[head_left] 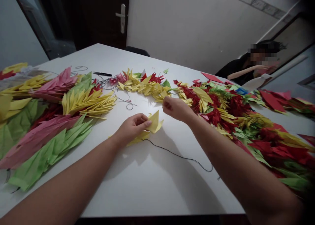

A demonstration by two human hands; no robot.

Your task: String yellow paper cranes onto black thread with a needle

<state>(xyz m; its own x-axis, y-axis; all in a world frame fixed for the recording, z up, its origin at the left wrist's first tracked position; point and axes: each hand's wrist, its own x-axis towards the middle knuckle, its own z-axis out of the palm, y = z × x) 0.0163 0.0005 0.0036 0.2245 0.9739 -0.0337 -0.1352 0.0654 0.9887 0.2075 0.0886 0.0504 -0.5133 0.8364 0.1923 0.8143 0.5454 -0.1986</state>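
Note:
My left hand (pixel 136 126) pinches a yellow folded-paper crane (pixel 154 122) between thumb and fingers, a little above the white table. Just under that hand lie more yellow paper pieces (pixel 137 139), partly hidden by it. A dark thread (pixel 182 150) runs from them to the right across the table, below my right forearm. To the right of the crane and apart from it, my right hand (pixel 175 107) is closed with its fingers curled. Whatever it may hold is too small or hidden to make out. Beyond it sits a heap of yellow folded cranes (pixel 147 87).
Strung bundles of yellow, pink and green folded paper (pixel 54 146) cover the left side. A large pile of red, green and yellow cranes (pixel 236 116) fills the right. A black pen (pixel 102 74) and loose thread (pixel 130 105) lie behind. Another person (pixel 246 67) sits far right.

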